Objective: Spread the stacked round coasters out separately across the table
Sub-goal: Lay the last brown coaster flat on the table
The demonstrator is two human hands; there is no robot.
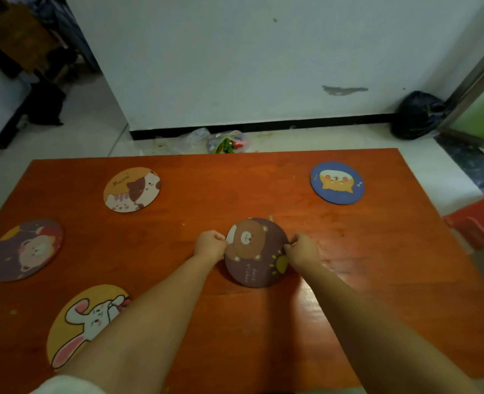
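Four coasters already out on the counter (377, 251), my left hand (210, 245) and right hand (301, 250) both pinching opposite edges of the brown bear coaster (256, 253) mid-counter, white sliver under it, so next: peel apart, place separately.

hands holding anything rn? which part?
Yes. Left hand and right hand pinch the bear coaster at opposite side edges. A pale sliver under its left edge suggests another coaster beneath.
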